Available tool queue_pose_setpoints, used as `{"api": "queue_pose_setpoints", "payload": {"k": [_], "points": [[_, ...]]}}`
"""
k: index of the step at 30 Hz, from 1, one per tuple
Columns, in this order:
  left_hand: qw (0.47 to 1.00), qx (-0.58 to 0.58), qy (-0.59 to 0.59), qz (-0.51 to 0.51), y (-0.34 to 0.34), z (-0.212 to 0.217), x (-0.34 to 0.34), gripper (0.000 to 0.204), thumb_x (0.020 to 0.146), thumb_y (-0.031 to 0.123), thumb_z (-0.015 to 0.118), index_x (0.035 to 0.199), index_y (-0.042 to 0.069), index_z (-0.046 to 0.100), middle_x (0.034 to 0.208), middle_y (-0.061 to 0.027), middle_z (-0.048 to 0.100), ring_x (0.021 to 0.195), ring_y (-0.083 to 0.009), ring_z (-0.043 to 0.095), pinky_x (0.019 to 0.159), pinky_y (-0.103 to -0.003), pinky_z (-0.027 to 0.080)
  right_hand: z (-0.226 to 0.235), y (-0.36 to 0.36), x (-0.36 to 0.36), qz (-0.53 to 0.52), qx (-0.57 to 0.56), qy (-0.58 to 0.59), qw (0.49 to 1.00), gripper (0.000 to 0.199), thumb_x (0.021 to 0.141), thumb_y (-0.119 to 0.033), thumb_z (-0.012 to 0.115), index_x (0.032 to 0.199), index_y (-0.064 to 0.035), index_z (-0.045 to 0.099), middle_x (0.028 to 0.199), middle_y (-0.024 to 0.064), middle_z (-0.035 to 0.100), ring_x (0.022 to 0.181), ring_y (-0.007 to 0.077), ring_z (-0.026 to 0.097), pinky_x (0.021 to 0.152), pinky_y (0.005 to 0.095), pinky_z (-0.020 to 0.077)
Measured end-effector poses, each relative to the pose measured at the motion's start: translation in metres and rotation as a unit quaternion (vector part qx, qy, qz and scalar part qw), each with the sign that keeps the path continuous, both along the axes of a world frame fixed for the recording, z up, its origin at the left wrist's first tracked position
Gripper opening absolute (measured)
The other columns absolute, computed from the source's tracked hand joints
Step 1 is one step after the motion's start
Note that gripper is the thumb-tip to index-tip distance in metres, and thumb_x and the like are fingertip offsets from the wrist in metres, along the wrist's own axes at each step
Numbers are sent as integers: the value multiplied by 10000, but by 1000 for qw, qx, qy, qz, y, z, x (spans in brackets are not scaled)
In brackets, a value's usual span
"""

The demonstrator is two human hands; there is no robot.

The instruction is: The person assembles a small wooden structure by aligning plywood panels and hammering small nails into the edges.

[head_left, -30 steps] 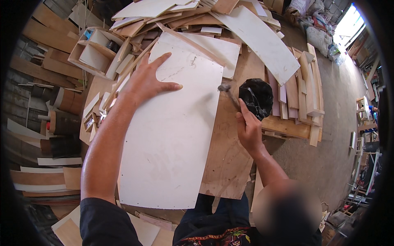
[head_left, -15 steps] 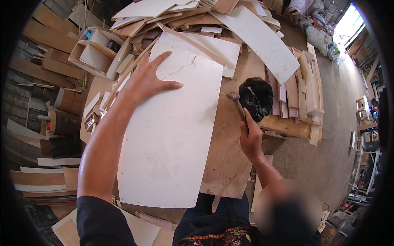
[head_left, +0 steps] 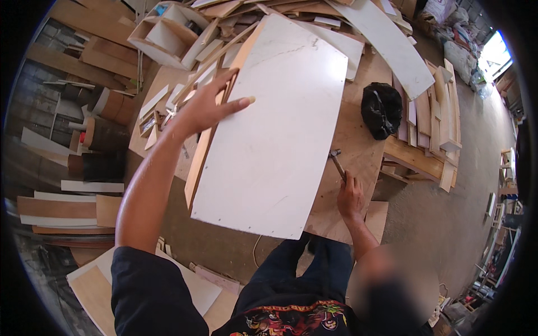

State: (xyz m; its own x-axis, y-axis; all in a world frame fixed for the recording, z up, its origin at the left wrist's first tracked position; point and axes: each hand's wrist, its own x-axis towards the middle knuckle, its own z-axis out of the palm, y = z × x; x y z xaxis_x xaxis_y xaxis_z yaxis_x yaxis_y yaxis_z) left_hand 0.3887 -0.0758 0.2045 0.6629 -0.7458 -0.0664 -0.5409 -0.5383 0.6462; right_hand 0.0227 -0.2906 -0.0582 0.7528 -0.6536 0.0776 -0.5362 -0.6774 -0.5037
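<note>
A large white panel (head_left: 277, 129) with nail heads along its edges lies over a pale wooden side, like a shallow box. It is raised at the left, so that side shows. My left hand (head_left: 208, 107) grips the left edge, thumb on the white face and fingers over the wooden side. In my right hand (head_left: 351, 197) is a hammer (head_left: 338, 163), its head low over the wooden tabletop (head_left: 358, 134), just right of the panel. Beyond the hammer sits a black plastic bag (head_left: 382, 111); its contents are hidden.
Scrap boards (head_left: 386, 45) are heaped at the table's far end. More planks (head_left: 443, 123) are stacked at the right. An open wooden box (head_left: 168, 35) stands at the far left, near small offcuts (head_left: 154, 103). Curved boards (head_left: 59, 210) lie on the left.
My left hand has shifted from lying spread on the panel to gripping its edge, and the panel's left side has come up. The hammer has moved nearer me, away from the black bag.
</note>
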Motion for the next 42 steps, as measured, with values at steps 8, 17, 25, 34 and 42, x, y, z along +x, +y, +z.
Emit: {"api": "queue_pose_setpoints", "payload": {"k": [8, 17, 25, 34, 42], "points": [[984, -104, 142, 23, 143, -53, -75, 970, 898, 702, 693, 1597, 72, 455, 1663, -150, 426, 1539, -276, 391, 1239, -459, 323, -21, 11, -5, -4, -141, -38, 989, 451, 915, -36, 656, 1362, -94, 663, 1091, 138, 661, 1025, 369, 633, 853, 476, 533], [956, -292, 19, 14, 222, -159, -100, 1318, 570, 784, 877, 1575, 32, 474, 1657, -200, 404, 1554, -340, 358, 1265, -499, 278, -39, 20, -12, -75, -154, -9, 985, 462, 963, -122, 675, 1410, -241, 666, 1142, 107, 621, 1129, 321, 602, 951, 479, 521], [902, -425, -29, 69, 203, -263, -98, 1340, 663, 133, 1012, 1662, 109, 119, 1602, -166, 411, 1428, -323, 500, 1170, -483, 465, -45, 10, -19, -80, -105, 18, 991, 389, 991, -204, 646, 1374, -261, 673, 1147, 107, 615, 1127, 316, 615, 957, 456, 524], [838, -486, -237, 67, 166, -299, -65, 1160, 841, 158, 876, 1664, 85, 61, 1675, -174, 167, 1553, -346, 265, 1233, -535, 346, -116, -39, -61, -43, -291, 0, 956, 401, 924, -249, 656, 1268, -47, 699, 1439, 219, 593, 1298, 417, 566, 1080, 489, 468], [821, -483, -297, 62, 155, -298, -72, 1033, 905, 67, 756, 1683, 90, 77, 1414, -297, 601, 1272, -399, 636, 1042, -501, 527, -54, -36, -24, -25, -275, -41, 960, 324, 969, -182, 576, 1213, -67, 757, 1330, 260, 639, 1246, 451, 598, 1089, 489, 462]]}}
